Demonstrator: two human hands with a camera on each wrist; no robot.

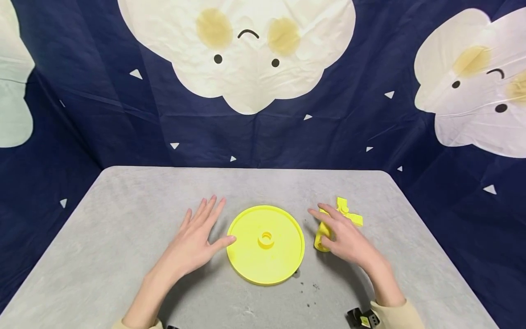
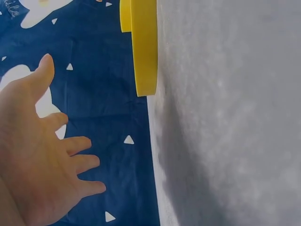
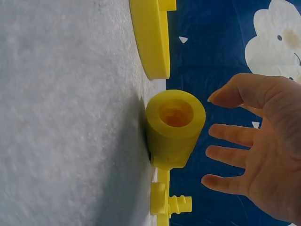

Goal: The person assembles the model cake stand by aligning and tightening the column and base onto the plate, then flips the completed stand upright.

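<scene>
A round yellow disc with a raised rim and a short hollow socket in its centre lies on the table. My left hand hovers left of it, fingers spread, with the thumb over the disc's edge in the head view. On the other side, my right hand is above a yellow hollow cylinder lying on its side, and the right wrist view has a gap between them. Just beyond that hand is a yellow cross-shaped piece, partly covered; a threaded stub sticks up from it.
The grey table has rounded far corners. Dark blue cloth with white clouds hangs behind and beside it. Small dark specks dot the surface near the disc. A black device sits at the right wrist.
</scene>
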